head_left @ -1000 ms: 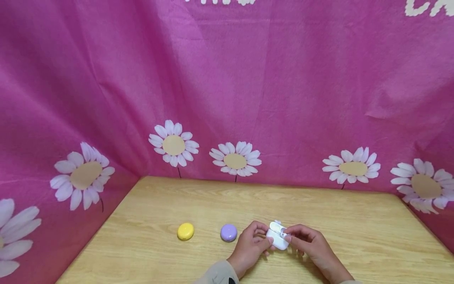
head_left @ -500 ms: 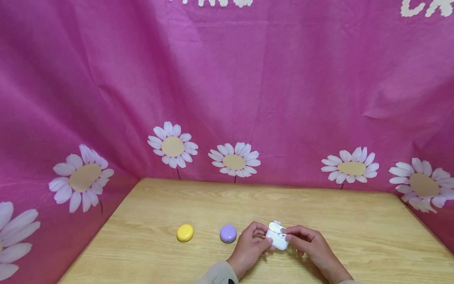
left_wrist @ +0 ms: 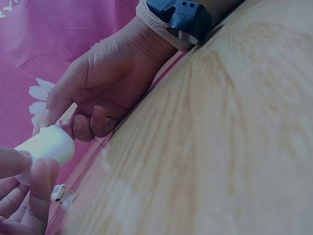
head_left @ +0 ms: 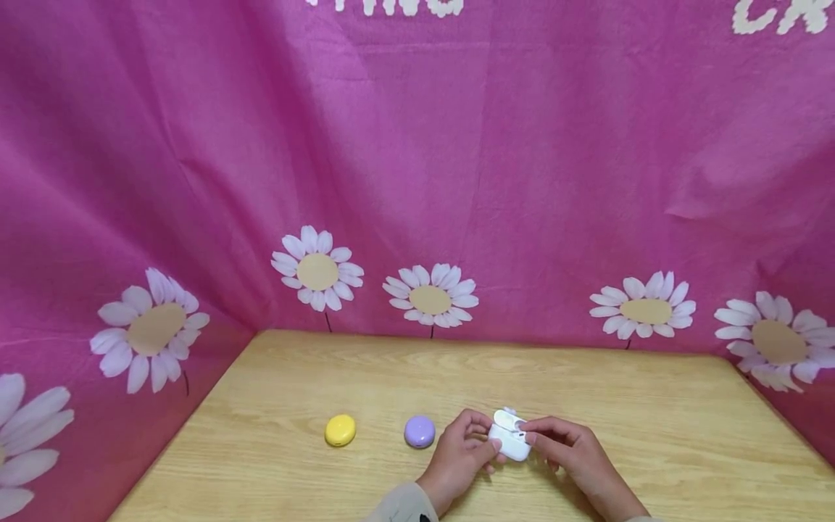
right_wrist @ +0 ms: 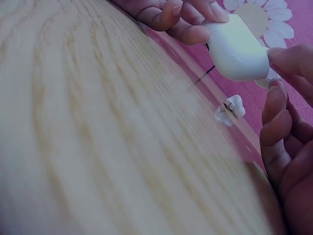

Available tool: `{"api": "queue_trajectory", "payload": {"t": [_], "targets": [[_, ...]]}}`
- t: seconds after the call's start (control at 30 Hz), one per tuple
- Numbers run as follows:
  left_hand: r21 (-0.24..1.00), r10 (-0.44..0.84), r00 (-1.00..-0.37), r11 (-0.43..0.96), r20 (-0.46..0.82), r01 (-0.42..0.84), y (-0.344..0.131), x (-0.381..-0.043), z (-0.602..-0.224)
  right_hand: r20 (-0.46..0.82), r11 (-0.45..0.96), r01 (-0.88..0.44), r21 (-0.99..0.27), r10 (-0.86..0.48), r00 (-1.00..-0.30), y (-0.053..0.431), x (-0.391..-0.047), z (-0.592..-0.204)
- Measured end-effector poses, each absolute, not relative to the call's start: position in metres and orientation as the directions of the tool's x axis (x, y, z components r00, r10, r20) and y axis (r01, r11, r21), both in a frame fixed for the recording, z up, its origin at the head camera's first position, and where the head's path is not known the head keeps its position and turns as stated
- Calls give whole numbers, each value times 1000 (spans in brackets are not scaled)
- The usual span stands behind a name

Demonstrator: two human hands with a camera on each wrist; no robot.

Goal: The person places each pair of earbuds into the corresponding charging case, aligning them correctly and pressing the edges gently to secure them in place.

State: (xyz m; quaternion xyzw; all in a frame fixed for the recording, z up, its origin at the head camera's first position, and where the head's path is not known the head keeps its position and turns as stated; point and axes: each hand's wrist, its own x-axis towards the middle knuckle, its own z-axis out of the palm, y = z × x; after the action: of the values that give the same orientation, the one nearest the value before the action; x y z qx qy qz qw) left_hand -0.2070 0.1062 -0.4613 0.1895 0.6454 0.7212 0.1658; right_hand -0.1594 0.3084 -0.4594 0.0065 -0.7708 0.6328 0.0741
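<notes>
A white earbud case is held with its lid flipped up. My left hand grips the case from the left, thumb on its front. My right hand pinches a white earbud with a dark spot at the case's opening, mostly hidden by thumb and forefinger. How deep that earbud sits cannot be told. Another white earbud lies on the table behind the case. In the left wrist view, the right hand reaches the case from the far side.
On the wooden table, a yellow round case and a purple round case stand left of the hands. A pink curtain printed with white daisies hangs behind the table and along its sides.
The head view has tilted slightly, so the scene sits a little lower. The pinched earbud has shifted very little at the case opening. Both hands keep their hold.
</notes>
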Motion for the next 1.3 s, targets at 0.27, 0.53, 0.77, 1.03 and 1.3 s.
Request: {"api": "queue_trajectory", "payload": {"t": [0.27, 0.53, 0.77, 1.03, 1.3], "targets": [[992, 490, -868, -127, 80, 20, 107, -208, -461, 123, 188, -93, -978, 154, -980, 307, -159, -458], [992, 481, -872, -122, 85, 29, 107, -208, -461, 122, 202, -93, -975, 133, -984, 308, -161, -459], [991, 486, -871, -134, 77, 13, 107, -207, -461, 74, 197, -40, -980, 168, -983, 308, -161, -461], [989, 477, -875, -148, 79, 9, 108, -208, -462, 43, 174, -5, -985, 212, -976, 307, -162, -459], [987, 484, -871, -162, 86, 8, 106, -206, -462, 24, 134, 5, -991, 214, -976, 305, -160, -458]]}}
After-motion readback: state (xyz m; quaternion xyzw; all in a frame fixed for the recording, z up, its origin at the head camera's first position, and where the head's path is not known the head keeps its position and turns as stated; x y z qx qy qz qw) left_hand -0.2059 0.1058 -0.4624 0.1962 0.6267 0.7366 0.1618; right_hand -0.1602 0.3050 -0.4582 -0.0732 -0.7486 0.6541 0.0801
